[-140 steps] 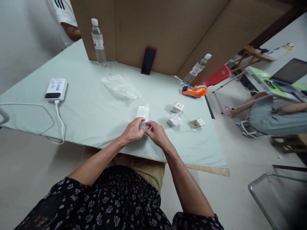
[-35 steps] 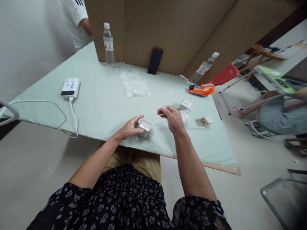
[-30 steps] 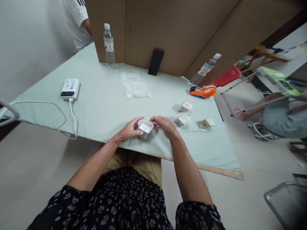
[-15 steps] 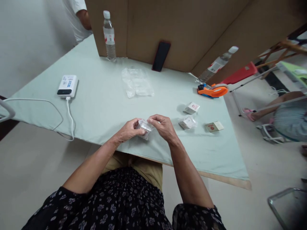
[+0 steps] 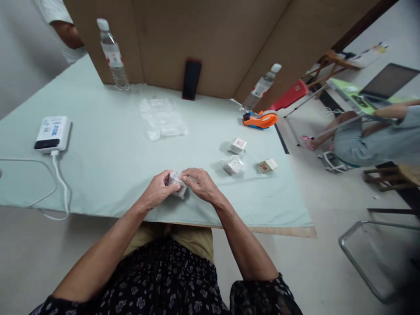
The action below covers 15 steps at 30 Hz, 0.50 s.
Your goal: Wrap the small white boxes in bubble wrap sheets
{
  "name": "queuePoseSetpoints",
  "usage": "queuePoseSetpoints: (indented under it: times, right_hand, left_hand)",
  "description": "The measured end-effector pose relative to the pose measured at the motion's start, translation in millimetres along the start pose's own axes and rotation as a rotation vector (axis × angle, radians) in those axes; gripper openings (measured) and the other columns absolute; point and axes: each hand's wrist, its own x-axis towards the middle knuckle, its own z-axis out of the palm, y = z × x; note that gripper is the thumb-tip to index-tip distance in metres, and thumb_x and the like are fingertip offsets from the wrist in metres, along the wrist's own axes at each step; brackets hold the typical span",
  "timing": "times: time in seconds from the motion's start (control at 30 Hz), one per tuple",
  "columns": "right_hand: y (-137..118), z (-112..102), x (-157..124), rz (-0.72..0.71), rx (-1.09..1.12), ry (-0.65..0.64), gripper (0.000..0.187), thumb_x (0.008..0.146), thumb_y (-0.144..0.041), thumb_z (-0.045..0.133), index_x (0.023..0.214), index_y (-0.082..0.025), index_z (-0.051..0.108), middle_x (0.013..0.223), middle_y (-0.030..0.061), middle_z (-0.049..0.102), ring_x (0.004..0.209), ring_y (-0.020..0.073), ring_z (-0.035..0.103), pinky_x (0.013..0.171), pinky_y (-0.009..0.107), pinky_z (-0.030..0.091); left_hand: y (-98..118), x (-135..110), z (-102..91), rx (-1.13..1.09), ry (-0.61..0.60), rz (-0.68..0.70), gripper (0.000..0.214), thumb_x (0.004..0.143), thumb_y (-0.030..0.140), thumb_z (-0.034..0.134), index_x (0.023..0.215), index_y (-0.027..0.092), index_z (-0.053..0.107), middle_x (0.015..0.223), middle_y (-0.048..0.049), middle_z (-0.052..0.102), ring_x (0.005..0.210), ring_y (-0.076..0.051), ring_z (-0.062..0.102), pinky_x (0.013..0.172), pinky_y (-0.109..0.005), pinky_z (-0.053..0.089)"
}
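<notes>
My left hand (image 5: 156, 192) and my right hand (image 5: 202, 186) meet over the near edge of the pale green table (image 5: 108, 162). Between their closed fingers sits a small box in a clear plastic bag (image 5: 177, 184). Both hands pinch it; most of the box is hidden by the fingers. To the right lie three more small boxes: a white one (image 5: 237, 145), one in clear wrap (image 5: 233, 165) and a tan one (image 5: 267, 166).
A stack of clear plastic bags (image 5: 162, 118) lies mid-table. A power bank (image 5: 52, 133) with a white cable sits left. Two water bottles (image 5: 112, 54) (image 5: 260, 88), a dark phone (image 5: 191, 80) and an orange tape dispenser (image 5: 260, 119) stand near the cardboard wall. Another person sits right (image 5: 374, 135).
My right hand, briefly lifted away to the right, came back to the bagged box held by my left hand. Both hands now close on it. The camera view swung to the right.
</notes>
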Motion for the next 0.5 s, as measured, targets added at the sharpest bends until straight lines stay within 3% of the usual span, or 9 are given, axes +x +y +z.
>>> queuePoseSetpoints:
  times: [0.1,0.2,0.33,0.4,0.5]
  right_hand:
    - [-2.3,-3.1,-12.2,0.003,0.056,0.157,0.021,0.092,-0.031,0.055,0.097,-0.025,0.074,0.105,0.0043,0.076,0.103,0.0215,0.068,0.098,0.038,0.049]
    - [1.6,-13.4,-37.6,0.075,0.082,0.487,0.02,0.093,-0.033,0.055,0.101,-0.026,0.072,0.111,0.0054,0.074,0.109,0.0227,0.066,0.101,0.04,0.049]
    - [32.5,-44.1,-79.8,0.191,-0.167,0.819,0.022,0.089,-0.037,0.06,0.104,-0.023,0.068,0.117,0.0105,0.068,0.115,0.0271,0.062,0.092,0.043,0.052]
    - [56.5,-61.9,-94.0,0.263,-0.285,0.87,0.041,0.084,-0.04,0.065,0.12,-0.022,0.062,0.128,0.0143,0.062,0.12,0.0304,0.057,0.092,0.047,0.051]
    - [89.9,-82.0,-97.2,0.305,-0.382,0.792,0.072,0.074,-0.046,0.073,0.137,-0.019,0.049,0.138,0.019,0.054,0.126,0.0353,0.052,0.101,0.055,0.045]
  left_hand:
    - [6.6,0.1,4.3,-0.059,0.012,-0.016,0.04,0.068,0.034,0.076,0.102,0.016,0.064,0.09,-0.0008,0.068,0.084,-0.017,0.063,0.08,-0.03,0.051]
    - [20.0,6.2,11.4,-0.162,0.03,-0.048,0.042,0.063,0.031,0.08,0.1,0.016,0.065,0.091,-0.0017,0.07,0.085,-0.017,0.064,0.08,-0.03,0.051]
    - [37.3,26.2,25.9,-0.212,0.05,-0.044,0.041,0.058,0.028,0.082,0.093,0.015,0.065,0.085,-0.001,0.07,0.08,-0.015,0.063,0.076,-0.028,0.05]
    - [42.6,39.1,36.0,-0.227,0.039,-0.038,0.041,0.056,0.028,0.083,0.091,0.014,0.065,0.084,-0.0006,0.07,0.078,-0.015,0.063,0.075,-0.028,0.049]
    - [46.3,59.5,54.8,-0.247,0.027,-0.039,0.043,0.054,0.028,0.084,0.09,0.014,0.065,0.082,-0.0001,0.07,0.076,-0.014,0.063,0.075,-0.029,0.049]
